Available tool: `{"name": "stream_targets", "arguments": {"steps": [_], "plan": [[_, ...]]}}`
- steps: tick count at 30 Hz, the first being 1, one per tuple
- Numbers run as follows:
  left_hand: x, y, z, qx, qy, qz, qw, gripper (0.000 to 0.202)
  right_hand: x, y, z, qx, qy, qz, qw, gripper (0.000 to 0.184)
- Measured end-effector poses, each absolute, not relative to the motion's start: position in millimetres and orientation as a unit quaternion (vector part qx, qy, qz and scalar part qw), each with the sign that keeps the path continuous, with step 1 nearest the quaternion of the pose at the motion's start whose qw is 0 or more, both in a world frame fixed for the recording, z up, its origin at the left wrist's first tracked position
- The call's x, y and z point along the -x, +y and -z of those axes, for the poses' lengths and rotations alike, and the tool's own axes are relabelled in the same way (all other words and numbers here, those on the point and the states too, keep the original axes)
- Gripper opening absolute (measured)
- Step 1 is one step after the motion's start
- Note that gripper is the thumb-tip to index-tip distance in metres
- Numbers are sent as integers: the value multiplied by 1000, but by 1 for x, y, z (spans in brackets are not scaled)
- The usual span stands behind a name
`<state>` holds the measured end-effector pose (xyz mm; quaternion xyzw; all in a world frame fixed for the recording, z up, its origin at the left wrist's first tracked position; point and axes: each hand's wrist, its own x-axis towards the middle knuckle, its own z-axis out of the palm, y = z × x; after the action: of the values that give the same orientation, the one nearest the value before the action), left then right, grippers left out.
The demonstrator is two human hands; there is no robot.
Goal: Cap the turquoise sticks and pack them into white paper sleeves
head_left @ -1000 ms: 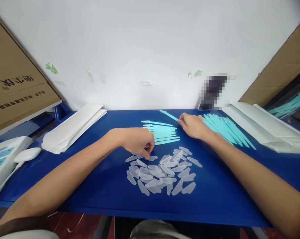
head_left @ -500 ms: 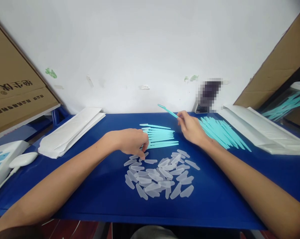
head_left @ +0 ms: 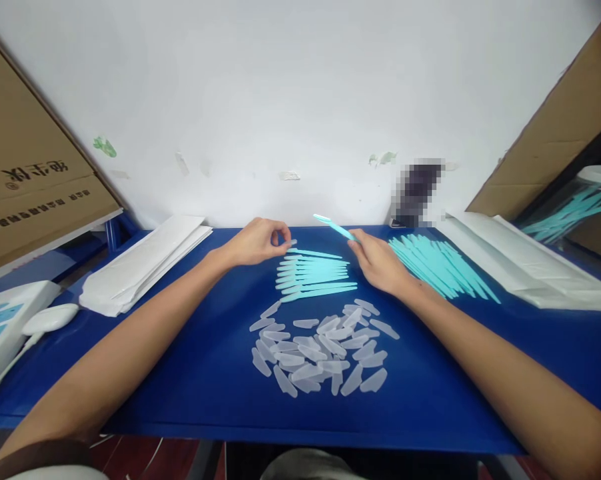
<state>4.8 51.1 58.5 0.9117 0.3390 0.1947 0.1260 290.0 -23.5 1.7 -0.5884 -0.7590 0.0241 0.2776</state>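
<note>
My left hand (head_left: 263, 241) pinches a small clear blade cover (head_left: 293, 243) between thumb and forefinger, just above the far end of a row of turquoise eyebrow razors (head_left: 320, 270). Those razors lie side by side, their heads to the left. In my right hand (head_left: 378, 260) is another turquoise eyebrow razor (head_left: 338, 229), gripped by its handle and tilted with its head up to the left. Loose translucent blade covers (head_left: 325, 353) lie scattered nearer to me. A heap of turquoise razors (head_left: 440, 267) rests to the right of my right hand.
White paper sleeves (head_left: 145, 263) lie at the left, and more white packaging (head_left: 535, 260) at the right. A blurred phone-like object (head_left: 415, 190) leans on the wall. A clear jar (head_left: 575, 207) holds turquoise razors. A power strip (head_left: 10, 320) with a white plug sits far left.
My left hand has risen from the edge of the loose covers to the back of the razor row, now with a cover in its fingertips. My right hand, still holding the razor, has shifted slightly.
</note>
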Motion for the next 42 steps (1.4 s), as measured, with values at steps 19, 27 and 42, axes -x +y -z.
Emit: {"name": "stream_targets", "arguments": {"steps": [19,27,42], "plan": [[-7,60,-20,-886,284,-362,63,18,-276,-36,-11,590,-786,7,184,49],[-8,59,-16,-885,280,-368,51,16,-277,-36,-11,586,-791,11,175,47],[-17,37,-21,-935,221,-274,50,22,-268,-41,-17,551,-819,-48,154,63]]}}
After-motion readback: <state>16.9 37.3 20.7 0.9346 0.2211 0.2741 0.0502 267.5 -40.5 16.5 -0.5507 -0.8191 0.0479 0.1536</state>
